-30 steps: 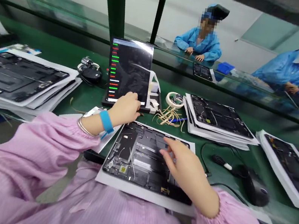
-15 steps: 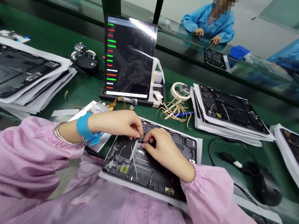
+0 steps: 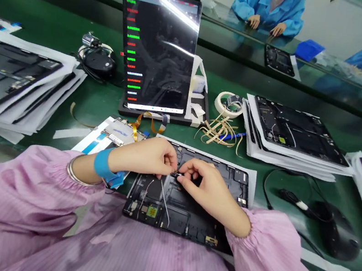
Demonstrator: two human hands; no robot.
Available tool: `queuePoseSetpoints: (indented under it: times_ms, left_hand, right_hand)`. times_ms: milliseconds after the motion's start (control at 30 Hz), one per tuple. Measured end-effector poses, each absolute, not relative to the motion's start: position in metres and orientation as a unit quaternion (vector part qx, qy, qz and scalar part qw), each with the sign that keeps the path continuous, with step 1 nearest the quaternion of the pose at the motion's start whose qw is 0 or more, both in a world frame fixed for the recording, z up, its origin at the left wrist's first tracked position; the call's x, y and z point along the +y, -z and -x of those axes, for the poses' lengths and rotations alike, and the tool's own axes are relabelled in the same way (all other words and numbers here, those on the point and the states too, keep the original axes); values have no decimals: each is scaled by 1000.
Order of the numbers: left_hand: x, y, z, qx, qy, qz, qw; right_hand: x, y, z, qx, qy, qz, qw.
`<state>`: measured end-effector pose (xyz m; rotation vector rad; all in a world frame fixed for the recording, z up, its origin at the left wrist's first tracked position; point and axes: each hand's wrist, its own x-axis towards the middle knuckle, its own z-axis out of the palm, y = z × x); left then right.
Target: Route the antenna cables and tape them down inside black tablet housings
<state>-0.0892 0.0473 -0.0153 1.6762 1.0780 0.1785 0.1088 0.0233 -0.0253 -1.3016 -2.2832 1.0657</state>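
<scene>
Back from the lit screen (image 3: pixel 157 67), where it was a second ago, the left hand (image 3: pixel 160 157) now meets the right hand (image 3: pixel 200 180) above the open tablet casing (image 3: pixel 182 210), which lies on the green table before the person. Fingertips on both hands are bunched; whether they pinch some tiny part, I cannot tell.
</scene>
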Motion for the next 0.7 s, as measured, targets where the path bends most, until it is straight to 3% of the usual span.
queuePoseSetpoints:
  times_ms: [400, 567, 633, 700]
  left_hand:
    - [46, 11, 89, 457, -81, -724, 510]
    - [41, 4, 92, 443, -184, -811, 336]
    - [35, -5, 89, 451, -229, -821, 264]
    - [29, -15, 78, 456, -244, -815, 261]
  right_hand:
    - [26, 24, -111, -809, -362, 443, 133]
    - [17, 6, -120, -855, -324, 390, 111]
    - [7, -6, -128, -888, -257, 362, 119]
    - [-5, -17, -138, -902, -162, 371, 152]
